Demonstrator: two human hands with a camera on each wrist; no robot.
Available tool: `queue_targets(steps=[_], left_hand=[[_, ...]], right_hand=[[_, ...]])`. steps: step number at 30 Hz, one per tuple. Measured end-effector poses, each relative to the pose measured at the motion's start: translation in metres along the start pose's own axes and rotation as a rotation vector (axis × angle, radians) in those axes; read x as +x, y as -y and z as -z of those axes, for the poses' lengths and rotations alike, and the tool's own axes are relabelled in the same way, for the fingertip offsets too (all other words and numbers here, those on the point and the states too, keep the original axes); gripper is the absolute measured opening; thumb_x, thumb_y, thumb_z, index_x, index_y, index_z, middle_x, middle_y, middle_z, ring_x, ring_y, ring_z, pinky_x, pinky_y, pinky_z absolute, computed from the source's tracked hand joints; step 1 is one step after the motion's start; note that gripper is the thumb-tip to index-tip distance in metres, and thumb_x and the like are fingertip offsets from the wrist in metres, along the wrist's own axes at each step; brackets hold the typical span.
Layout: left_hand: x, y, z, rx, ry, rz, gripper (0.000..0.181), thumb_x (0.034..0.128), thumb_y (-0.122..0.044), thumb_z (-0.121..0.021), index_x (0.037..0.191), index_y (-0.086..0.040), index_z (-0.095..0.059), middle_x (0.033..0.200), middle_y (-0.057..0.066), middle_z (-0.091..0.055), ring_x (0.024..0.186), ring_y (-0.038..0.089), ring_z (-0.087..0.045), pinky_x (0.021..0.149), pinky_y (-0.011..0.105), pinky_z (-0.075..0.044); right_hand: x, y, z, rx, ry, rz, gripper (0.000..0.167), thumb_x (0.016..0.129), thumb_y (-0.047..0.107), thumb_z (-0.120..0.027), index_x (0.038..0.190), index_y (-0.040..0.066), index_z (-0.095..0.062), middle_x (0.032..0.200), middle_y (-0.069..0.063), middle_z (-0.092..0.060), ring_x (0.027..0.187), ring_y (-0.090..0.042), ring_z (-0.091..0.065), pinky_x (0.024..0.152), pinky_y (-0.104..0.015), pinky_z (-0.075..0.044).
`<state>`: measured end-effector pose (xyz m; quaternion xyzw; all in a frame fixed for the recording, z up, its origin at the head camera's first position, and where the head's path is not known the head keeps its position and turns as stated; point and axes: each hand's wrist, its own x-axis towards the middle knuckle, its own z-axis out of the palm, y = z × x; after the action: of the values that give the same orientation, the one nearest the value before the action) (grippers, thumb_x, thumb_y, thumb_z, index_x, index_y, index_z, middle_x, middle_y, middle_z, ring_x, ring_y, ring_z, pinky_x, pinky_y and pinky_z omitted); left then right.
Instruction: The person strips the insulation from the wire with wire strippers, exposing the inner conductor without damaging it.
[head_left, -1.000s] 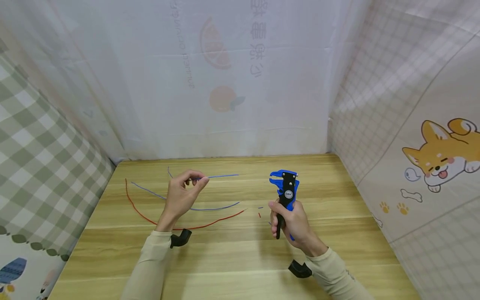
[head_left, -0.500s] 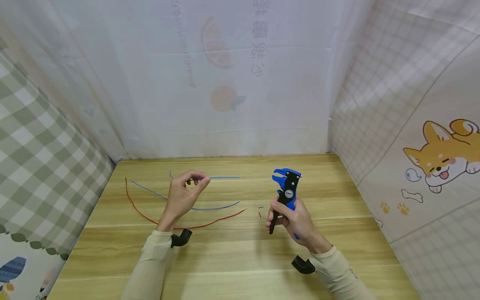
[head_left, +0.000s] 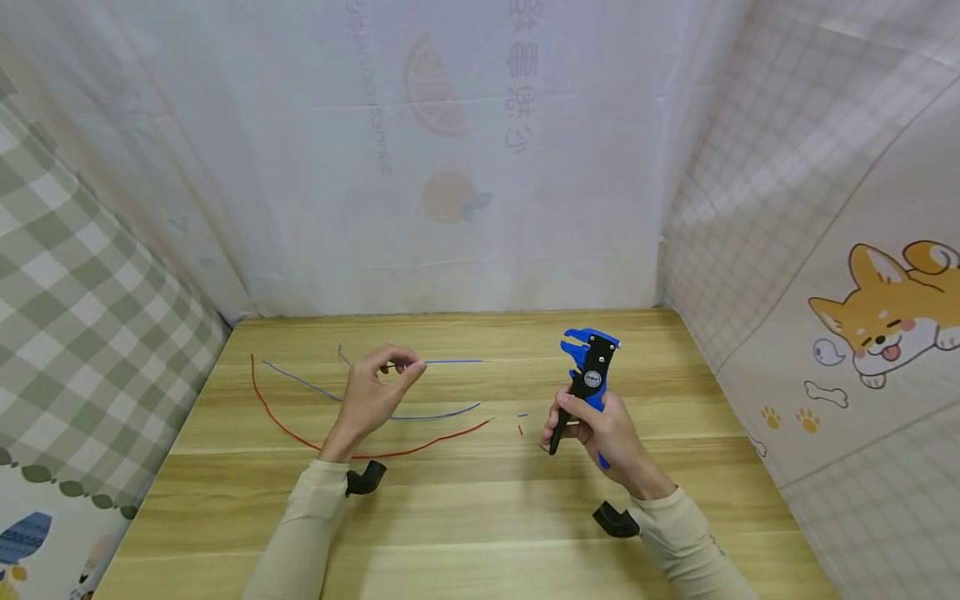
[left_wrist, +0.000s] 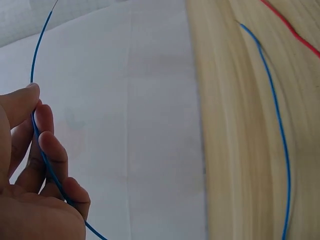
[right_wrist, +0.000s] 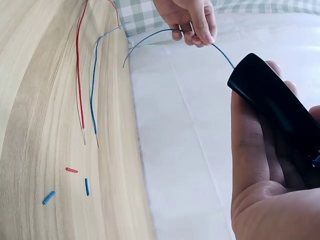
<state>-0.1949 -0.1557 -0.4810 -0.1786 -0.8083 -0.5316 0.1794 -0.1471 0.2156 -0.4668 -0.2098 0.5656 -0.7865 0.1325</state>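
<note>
Between thumb and fingertips my left hand [head_left: 371,396] pinches a blue wire [head_left: 453,362] above the table. One end of it points right, and in the left wrist view bare metal shows at its tip. The rest of that wire [left_wrist: 45,159] runs across the curled fingers and hangs past the palm. My right hand [head_left: 603,433] grips a blue-and-black wire stripper [head_left: 592,375] by its handles, head up and tilted right, apart from the wire. In the right wrist view a black handle [right_wrist: 270,95] hides most of the tool.
On the wooden table [head_left: 450,533] lie another blue wire [head_left: 435,417] and a curved red wire [head_left: 390,456], both with bare ends. Short cut bits of insulation, one red [right_wrist: 71,170] and two blue [right_wrist: 87,186], lie between the hands. Fabric walls [head_left: 525,250] enclose the table's back and sides.
My right hand has moved right and slightly up with the wire stripper, which now tilts further right. My left hand has shifted a little right and down with the blue wire.
</note>
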Motion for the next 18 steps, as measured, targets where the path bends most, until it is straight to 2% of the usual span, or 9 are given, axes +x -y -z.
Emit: queue_targets(steps=[3, 9, 13, 18], left_hand=[[-0.002, 0.004, -0.004, 0.028, 0.031, 0.042, 0.005, 0.1027, -0.013, -0.085, 0.106, -0.016, -0.083, 0.1, 0.003, -0.081, 0.092, 0.008, -0.065, 0.088, 0.03, -0.049], [-0.006, 0.008, -0.007, 0.034, 0.079, 0.125, 0.008, 0.1026, -0.021, -0.087, 0.107, -0.015, -0.083, 0.101, 0.001, -0.081, 0.094, 0.01, -0.068, 0.092, 0.042, -0.051], [-0.008, 0.012, -0.009, 0.066, 0.126, 0.144, 0.01, 0.1041, -0.025, -0.085, 0.106, -0.016, -0.083, 0.101, -0.001, -0.082, 0.094, 0.009, -0.068, 0.093, 0.042, -0.05], [-0.012, 0.017, -0.01, 0.091, 0.193, 0.17, 0.005, 0.1064, -0.024, -0.082, 0.108, -0.019, -0.083, 0.102, -0.003, -0.082, 0.095, 0.009, -0.069, 0.095, 0.042, -0.05]], right_hand=[[0.0, 0.0, 0.002, 0.012, -0.006, -0.004, 0.013, 0.12, 0.004, -0.047, 0.115, -0.004, -0.057, 0.093, -0.003, -0.079, 0.084, -0.019, -0.083, 0.082, -0.042, -0.072], [0.0, 0.0, 0.009, -0.034, -0.026, -0.026, 0.011, 0.119, 0.006, -0.051, 0.115, -0.001, -0.058, 0.092, -0.002, -0.078, 0.084, -0.017, -0.084, 0.082, -0.045, -0.072], [0.0, -0.003, 0.016, -0.076, -0.05, -0.041, 0.01, 0.119, 0.007, -0.052, 0.116, 0.0, -0.058, 0.092, -0.001, -0.079, 0.085, -0.016, -0.084, 0.083, -0.038, -0.071], [0.002, -0.005, 0.023, -0.071, -0.083, -0.075, 0.013, 0.121, 0.012, -0.052, 0.118, 0.001, -0.058, 0.095, -0.001, -0.079, 0.088, -0.016, -0.084, 0.086, -0.037, -0.071]])
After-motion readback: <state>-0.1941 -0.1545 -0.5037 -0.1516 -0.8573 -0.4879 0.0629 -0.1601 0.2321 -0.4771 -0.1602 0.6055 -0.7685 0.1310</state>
